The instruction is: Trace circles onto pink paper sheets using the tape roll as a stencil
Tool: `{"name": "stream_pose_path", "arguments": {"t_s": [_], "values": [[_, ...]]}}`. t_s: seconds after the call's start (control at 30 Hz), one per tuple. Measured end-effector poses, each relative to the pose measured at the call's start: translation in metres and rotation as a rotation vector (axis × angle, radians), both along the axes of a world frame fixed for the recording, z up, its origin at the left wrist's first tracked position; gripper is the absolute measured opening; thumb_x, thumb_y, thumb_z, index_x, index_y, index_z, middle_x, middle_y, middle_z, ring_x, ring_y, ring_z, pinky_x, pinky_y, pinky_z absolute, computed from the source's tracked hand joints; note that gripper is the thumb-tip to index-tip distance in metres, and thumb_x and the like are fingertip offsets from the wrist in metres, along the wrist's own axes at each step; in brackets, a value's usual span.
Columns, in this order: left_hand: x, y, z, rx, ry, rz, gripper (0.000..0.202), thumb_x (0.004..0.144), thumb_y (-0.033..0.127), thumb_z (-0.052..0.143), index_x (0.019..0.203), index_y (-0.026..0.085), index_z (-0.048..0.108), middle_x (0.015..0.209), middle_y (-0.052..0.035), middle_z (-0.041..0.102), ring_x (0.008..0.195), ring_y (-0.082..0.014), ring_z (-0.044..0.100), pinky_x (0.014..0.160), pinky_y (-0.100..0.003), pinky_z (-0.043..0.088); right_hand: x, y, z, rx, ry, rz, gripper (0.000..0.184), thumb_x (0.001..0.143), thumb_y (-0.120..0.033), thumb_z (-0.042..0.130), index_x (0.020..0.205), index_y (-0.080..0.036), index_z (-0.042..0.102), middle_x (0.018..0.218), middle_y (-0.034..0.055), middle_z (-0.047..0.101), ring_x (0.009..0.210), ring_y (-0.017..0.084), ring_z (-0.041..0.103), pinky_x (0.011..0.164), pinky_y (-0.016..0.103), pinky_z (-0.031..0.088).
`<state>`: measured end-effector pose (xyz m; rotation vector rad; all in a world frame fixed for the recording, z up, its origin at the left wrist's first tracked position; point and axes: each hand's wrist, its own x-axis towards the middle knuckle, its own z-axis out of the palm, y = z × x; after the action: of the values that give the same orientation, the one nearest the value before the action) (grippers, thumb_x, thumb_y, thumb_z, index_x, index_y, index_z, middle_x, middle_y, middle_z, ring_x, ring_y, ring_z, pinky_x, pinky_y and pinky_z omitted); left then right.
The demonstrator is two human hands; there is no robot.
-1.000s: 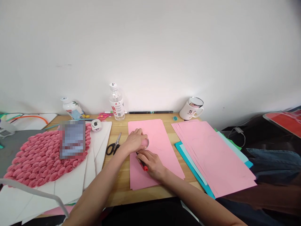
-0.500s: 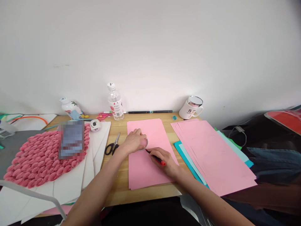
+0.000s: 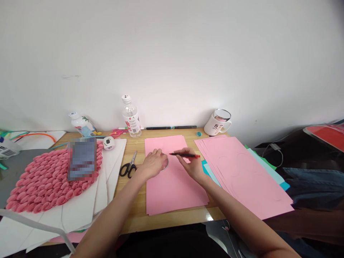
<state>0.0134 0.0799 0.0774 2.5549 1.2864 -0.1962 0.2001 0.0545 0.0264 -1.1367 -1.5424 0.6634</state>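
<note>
My left hand (image 3: 154, 165) bends its fingers over a clear round disc (image 3: 166, 165) with a thin rim, holding it down on a stack of pink paper (image 3: 174, 191). Part of the disc is hidden under the fingers. In my right hand (image 3: 192, 167) is a black pen with a red end (image 3: 186, 155), lying almost level. Its tip points left, close to the disc's upper right edge. Black-handled scissors (image 3: 129, 166) lie on the table left of the pink stack.
More pink sheets with faint curved lines (image 3: 247, 179) lie at the right over blue paper. A mug (image 3: 217, 123), a water bottle (image 3: 131, 120) and pens (image 3: 172, 127) line the wall. At the left, a phone (image 3: 82, 157) rests on pink paper rosettes (image 3: 48, 179).
My right hand has moved up and to the right with the pen, which has turned from slanting to nearly level. The left hand stays on the disc, with its fingers slightly shifted.
</note>
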Motion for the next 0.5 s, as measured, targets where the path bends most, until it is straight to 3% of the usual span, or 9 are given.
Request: {"name": "stream_pose_path", "arguments": {"t_s": [0.1,0.2,0.33,0.5], "values": [[0.005,-0.011,-0.002,0.013,0.013,0.007,0.029,0.086,0.006,0.036,0.106,0.016,0.055,0.116,-0.0125,0.051,0.108,-0.025,0.047,0.09,-0.039,0.041,-0.015,0.029,0.015,-0.092,0.048,0.0,0.019,0.086,-0.035,0.058,0.093,-0.018,0.057,0.091,0.0083,0.069,0.083,0.018,0.069,0.075,0.033,0.058],[0.009,-0.02,-0.005,0.035,-0.019,0.024,0.034,0.086,0.002,0.03,0.107,0.015,0.054,0.119,-0.0137,0.052,0.112,-0.0249,0.046,0.099,-0.043,0.037,-0.036,0.053,0.028,-0.213,0.005,0.142,0.017,0.087,-0.032,0.056,0.097,-0.018,0.052,0.08,0.0035,0.067,0.073,0.015,0.068,0.07,0.03,0.056],[0.01,-0.024,-0.004,0.0,0.009,0.069,0.038,0.089,0.004,0.028,0.12,0.012,0.05,0.131,-0.0165,0.048,0.122,-0.027,0.043,0.103,-0.045,0.034,-0.068,0.07,0.041,-0.232,-0.216,0.307,0.011,0.089,-0.029,0.055,0.089,-0.018,0.051,0.074,0.0006,0.066,0.066,0.013,0.065,0.063,0.024,0.049],[0.009,-0.026,-0.003,-0.059,-0.005,0.115,0.048,0.091,0.007,0.024,0.135,0.012,0.038,0.146,-0.0173,0.038,0.133,-0.0308,0.036,0.098,-0.045,0.039,-0.096,0.076,0.049,-0.176,-0.636,0.463,0.021,0.084,-0.034,0.065,0.08,-0.018,0.052,0.076,0.0014,0.068,0.067,0.014,0.062,0.058,0.023,0.04]]}}
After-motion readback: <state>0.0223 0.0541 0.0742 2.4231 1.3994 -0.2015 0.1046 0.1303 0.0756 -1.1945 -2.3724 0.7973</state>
